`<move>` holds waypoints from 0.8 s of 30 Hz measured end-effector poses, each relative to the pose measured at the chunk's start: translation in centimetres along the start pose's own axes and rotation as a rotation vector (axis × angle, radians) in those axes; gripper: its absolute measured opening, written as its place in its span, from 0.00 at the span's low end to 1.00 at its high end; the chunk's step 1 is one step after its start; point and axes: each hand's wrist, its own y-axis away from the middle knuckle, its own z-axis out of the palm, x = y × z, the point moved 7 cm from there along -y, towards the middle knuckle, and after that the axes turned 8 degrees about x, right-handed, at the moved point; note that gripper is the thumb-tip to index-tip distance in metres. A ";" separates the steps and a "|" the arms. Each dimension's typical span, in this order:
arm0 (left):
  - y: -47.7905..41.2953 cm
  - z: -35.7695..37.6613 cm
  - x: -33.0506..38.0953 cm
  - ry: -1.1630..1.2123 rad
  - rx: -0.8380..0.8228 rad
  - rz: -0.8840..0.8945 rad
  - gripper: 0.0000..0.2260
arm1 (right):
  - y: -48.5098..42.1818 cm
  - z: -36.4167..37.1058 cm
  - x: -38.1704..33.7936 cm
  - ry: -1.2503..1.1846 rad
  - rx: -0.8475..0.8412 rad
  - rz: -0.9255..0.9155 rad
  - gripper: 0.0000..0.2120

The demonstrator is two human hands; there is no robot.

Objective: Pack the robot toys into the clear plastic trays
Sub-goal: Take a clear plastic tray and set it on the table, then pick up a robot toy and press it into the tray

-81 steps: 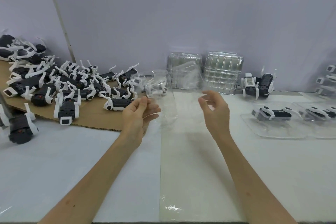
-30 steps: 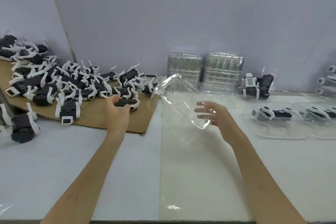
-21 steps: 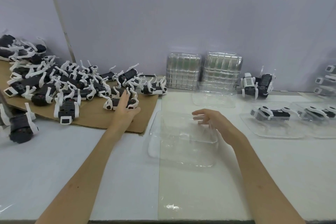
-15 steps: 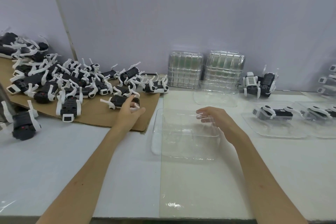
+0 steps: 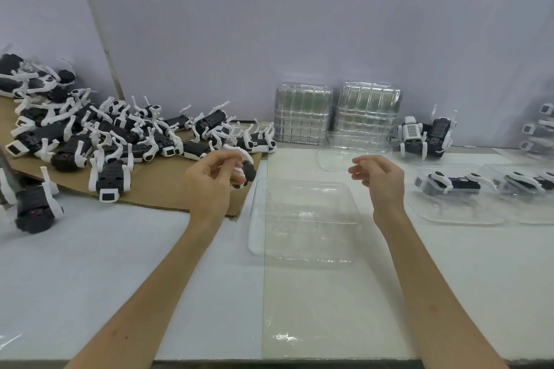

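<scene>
Reaching in from the near edge, two bare forearms cross the white table [image 5: 90,278]. Nearest the person lies an empty clear tray [image 5: 302,219], flat on the table between the hands, touching neither. Left hand [image 5: 209,180] is raised just left of the tray's far corner, fingers [image 5: 230,166] pinched round one black-and-white robot toy [image 5: 247,169] — held above the table, not yet in the tray. Right hand [image 5: 380,180] hovers over the tray's far right side, fingers loosely curled, gripping nothing.

Farther left, a brown cardboard sheet [image 5: 162,189] carries a jumbled pile of robot toys [image 5: 105,135]; one more toy [image 5: 34,207] sits off the cardboard near the left edge. To the right, two packed trays [image 5: 455,198] lie side by side, each w/ a toy inside.

Beyond the empty tray, another clear tray [image 5: 353,153] rests by two stacks of trays [image 5: 335,114] against the back wall — beside them, a pair of toys [image 5: 425,138] standing. More toys at the far right edge, partly cut off.
</scene>
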 end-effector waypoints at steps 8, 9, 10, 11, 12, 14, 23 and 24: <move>2.2 1.1 3.4 -0.067 -0.048 0.326 0.10 | 0.6 0.4 -1.6 -0.452 -0.104 0.123 0.10; 2.4 1.2 4.0 -0.116 -0.069 0.425 0.10 | 0.8 0.8 -1.5 -0.518 -0.159 0.195 0.09; 2.7 1.4 4.6 -0.167 -0.086 0.521 0.11 | 1.1 1.2 -1.4 -0.602 -0.219 0.278 0.09; 3.1 1.6 5.0 -0.218 -0.096 0.601 0.12 | 1.4 1.5 -1.3 -0.691 -0.281 0.346 0.09; 3.5 1.8 5.4 -0.260 -0.104 0.663 0.14 | 1.6 1.8 -1.5 -0.771 -0.343 0.386 0.10; 4.4 2.2 6.3 -0.293 -0.125 0.752 0.15 | 2.0 2.1 -2.1 -0.866 -0.463 0.400 0.12; 11.2 4.9 10.1 -0.133 -0.431 1.078 0.10 | 7.2 6.8 -3.9 -0.509 -1.053 0.280 0.31; 12.1 5.3 10.2 -0.127 -0.481 1.107 0.09 | 7.8 7.1 -3.8 -0.406 -1.088 0.250 0.33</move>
